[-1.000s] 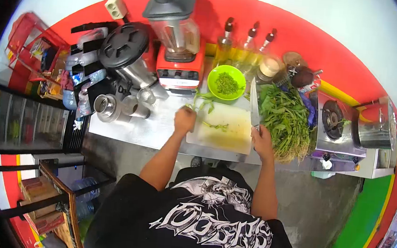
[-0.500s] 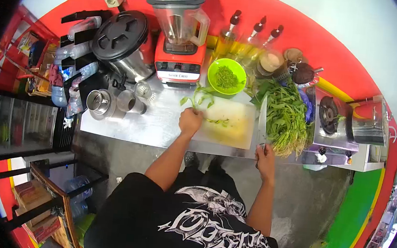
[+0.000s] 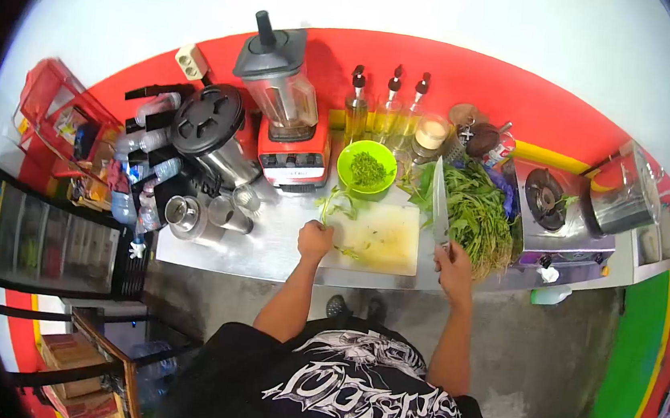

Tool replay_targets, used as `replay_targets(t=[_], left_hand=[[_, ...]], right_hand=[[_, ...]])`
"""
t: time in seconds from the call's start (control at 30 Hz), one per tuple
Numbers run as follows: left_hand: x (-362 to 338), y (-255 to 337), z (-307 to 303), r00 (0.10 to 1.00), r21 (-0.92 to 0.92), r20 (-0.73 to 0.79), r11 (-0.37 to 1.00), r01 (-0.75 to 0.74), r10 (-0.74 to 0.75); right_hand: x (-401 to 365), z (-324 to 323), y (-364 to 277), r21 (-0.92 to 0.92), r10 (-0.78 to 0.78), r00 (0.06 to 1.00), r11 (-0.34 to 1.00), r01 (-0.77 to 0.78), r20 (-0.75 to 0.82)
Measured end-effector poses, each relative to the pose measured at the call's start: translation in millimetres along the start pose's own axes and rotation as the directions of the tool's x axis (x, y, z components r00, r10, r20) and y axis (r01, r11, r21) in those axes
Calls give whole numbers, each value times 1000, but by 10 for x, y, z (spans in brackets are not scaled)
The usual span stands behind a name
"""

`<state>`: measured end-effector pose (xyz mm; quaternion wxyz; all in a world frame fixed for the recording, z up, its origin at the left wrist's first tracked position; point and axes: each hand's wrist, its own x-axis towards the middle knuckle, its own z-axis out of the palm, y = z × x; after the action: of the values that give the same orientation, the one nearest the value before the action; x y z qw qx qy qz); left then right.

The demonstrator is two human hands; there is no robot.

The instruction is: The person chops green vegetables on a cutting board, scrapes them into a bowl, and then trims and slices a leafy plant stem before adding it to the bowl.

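My left hand [image 3: 316,240] is closed on a leafy green sprig [image 3: 339,203] at the left edge of the white cutting board [image 3: 393,239]. Small green pieces lie on the board. In my right hand [image 3: 453,267] is the handle of a large knife [image 3: 440,199], its blade pointing away from me beside the board's right edge. A big bunch of leafy greens [image 3: 476,210] lies right of the knife, roots toward me. Behind the board, a bright green bowl [image 3: 364,188] holds chopped greens [image 3: 368,169].
A red blender [image 3: 293,161] stands behind at the left, near a lidded steel container [image 3: 227,154] and metal cups [image 3: 231,215]. Pump bottles [image 3: 385,119] line the wall. A stove [image 3: 561,245] is at the right.
The camera view has shifted, so the counter appears lower. My left hand still grips the sprig and my right hand still holds the knife, its blade now tilted slightly left.
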<state>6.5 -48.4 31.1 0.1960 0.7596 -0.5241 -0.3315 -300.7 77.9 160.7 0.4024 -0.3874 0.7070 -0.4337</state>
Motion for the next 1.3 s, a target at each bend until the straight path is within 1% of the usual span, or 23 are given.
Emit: replay_targets(t=[0.03, 0.07, 0.13, 0.17, 0.2, 0.27, 0.33, 0.4, 0.43, 0.47, 0.53, 0.57, 0.6, 0.67, 0.7, 0.73, 0.8, 0.93, 1.0, 1.13, 1.2, 1.27, 1.3], left_hand=[[37, -73, 32, 999, -64, -34, 998, -29, 26], [63, -155, 66, 999, -47, -38, 998, -36, 35], [7, -137, -32, 933, -212, -233, 922, -325, 275], [-75, -58, -122, 980, -416, -105, 888, -199, 171], [-167, 39, -247, 980, -406, -100, 892, -198, 172], [-237, 199, -417, 984, -661, -8, 738, -139, 178], [-340, 335, -666, 955, -647, -23, 724, -239, 295], [-384, 447, -834, 930, -670, -46, 680, -299, 364], [-444, 523, -925, 933, -668, -61, 680, -303, 356], [-515, 600, -1002, 926, -698, -86, 641, -319, 367], [-594, 692, -1134, 922, -724, -128, 601, -339, 365], [-632, 729, -1181, 920, -746, -136, 573, -339, 367], [-683, 777, -1230, 918, -769, -144, 543, -339, 369], [-766, 832, -1311, 914, -732, -153, 578, -361, 376], [-776, 859, -1334, 907, -693, -153, 612, -381, 392], [-782, 854, -1336, 898, -684, -151, 613, -396, 413], [-850, 933, -1273, 902, -774, -197, 504, -384, 384], [-921, 983, -1310, 877, -747, -248, 495, -444, 412], [-949, 985, -1346, 866, -741, -291, 476, -472, 406], [-968, 955, -1414, 845, -664, -319, 534, -523, 429], [-932, 951, -1368, 856, -693, -323, 515, -504, 404], [-892, 935, -1316, 823, -683, -355, 479, -552, 443], [-884, 948, -1312, 837, -688, -326, 497, -529, 440]], right_hand=[[22, -10, 17, 24, -40, 999, 999, 40, -1], [53, -25, 32, 43, -36, 999, 998, 37, -4], [94, -22, -70, 90, -119, 991, 990, 113, 63], [56, -12, -196, 40, -108, 993, 994, 105, 54], [50, 1, -230, 48, -100, 994, 994, 97, 53], [97, 14, -305, 72, -176, 971, 983, 166, 162], [132, 94, -403, 86, -223, 952, 974, 209, 210], [251, 210, -359, 210, -289, 887, 951, 225, 360], [309, 253, -379, 169, -291, 852, 956, 240, 435], [340, 312, -387, 172, -297, 843, 954, 245, 448], [275, 507, -589, 102, -226, 820, 974, 203, 525], [258, 583, -667, 146, -305, 777, 952, 271, 550], [256, 680, -708, 147, -310, 769, 950, 276, 559], [263, 876, -748, 247, -413, 716, 911, 332, 563], [274, 955, -787, 269, -427, 690, 904, 331, 585], [241, 991, -873, 237, -373, 694, 928, 288, 616], [252, 1133, -891, 272, -466, 645, 883, 383, 606], [203, 1234, -1013, 303, -482, 633, 875, 376, 606], [204, 1273, -1034, 390, -565, 635, 824, 410, 526], [258, 1291, -1079, 319, -547, 618, 835, 448, 565], [269, 1314, -1111, 273, -526, 617, 845, 460, 586], [262, 1380, -1106, 357, -602, 619, 798, 485, 505], [261, 1395, -1110, 384, -601, 616, 800, 462, 510]])
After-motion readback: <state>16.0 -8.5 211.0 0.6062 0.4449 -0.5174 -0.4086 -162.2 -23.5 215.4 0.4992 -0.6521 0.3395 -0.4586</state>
